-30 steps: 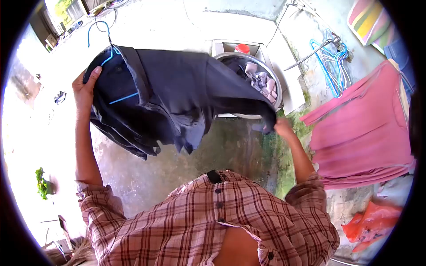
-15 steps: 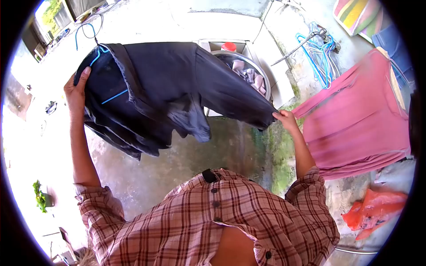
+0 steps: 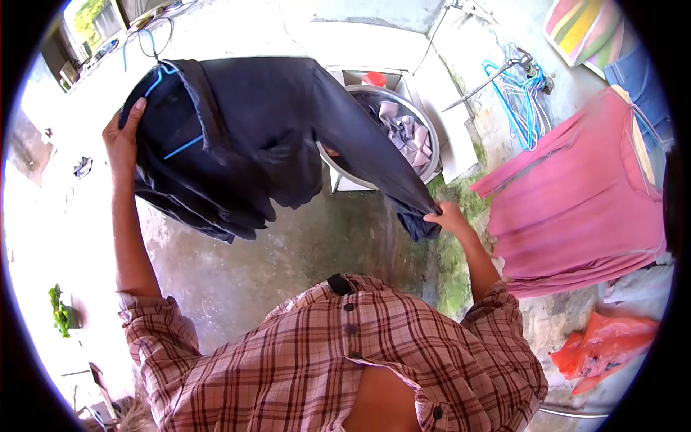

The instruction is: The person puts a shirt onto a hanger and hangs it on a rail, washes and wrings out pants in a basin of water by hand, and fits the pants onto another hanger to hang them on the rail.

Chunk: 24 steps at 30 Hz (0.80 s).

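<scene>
From my end of the feed, I had the dark shirt [image 3: 263, 108] up in the air between both hands, above the concrete floor [image 3: 324, 248] and partly in front of the basin [image 3: 435, 147]. The left hand [image 3: 124, 135] had its fingers closed on the cloth by the collar, and the right hand [image 3: 449, 218] had its fingers pinched on the lower part of one sleeve [image 3: 367, 140], holding it out to the side. That much looked done to me: the blue hanger [image 3: 183, 147] sat inside the neck, and this sleeve was mostly extended, though its end was bunched. What seemed left, in my judgement, was the other side, which drooped in folds; I could not tell whether the hanger reached that shoulder, or whether its hook was caught on anything. Beyond, more clothes [image 3: 407, 135] lay heaped in the basin, unhung, while a pink top [image 3: 576, 205] hung spread out at the right, near a bunch of spare hangers [image 3: 529, 108].
</scene>
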{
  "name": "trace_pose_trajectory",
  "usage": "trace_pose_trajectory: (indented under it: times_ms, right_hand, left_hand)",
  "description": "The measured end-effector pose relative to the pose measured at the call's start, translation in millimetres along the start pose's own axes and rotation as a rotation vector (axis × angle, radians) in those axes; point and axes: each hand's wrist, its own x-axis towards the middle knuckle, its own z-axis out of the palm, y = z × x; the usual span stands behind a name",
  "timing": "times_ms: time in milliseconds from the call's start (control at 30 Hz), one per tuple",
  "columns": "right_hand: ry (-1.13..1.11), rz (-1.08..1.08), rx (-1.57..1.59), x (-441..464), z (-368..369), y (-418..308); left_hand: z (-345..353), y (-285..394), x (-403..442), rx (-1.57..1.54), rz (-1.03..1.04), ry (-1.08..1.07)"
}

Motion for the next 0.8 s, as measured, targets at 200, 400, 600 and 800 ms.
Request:
trace_pose_trajectory:
  times_ms: [200,400,600,800]
  right_hand:
    - [-0.168,0.408,0.016,-30.4,52.0,16.8]
    - [-0.340,0.057,-0.500,-24.0,34.1,-11.2]
    - [0.300,-0.397,0.062,36.7,-26.9,-207.8]
    - [0.071,-0.612,0.001,24.7,-54.8,-375.3]
  left_hand:
    - [2.9,4.5,-8.2,0.011,0.049,-0.045]
    - [17.1,12.6,-24.4,-0.054,0.127,-0.229]
    - [41.4,74.9,-61.6,0.131,0.100,-0.413]
    - [72.2,82.6,-75.7,0.058,0.348,-0.582]
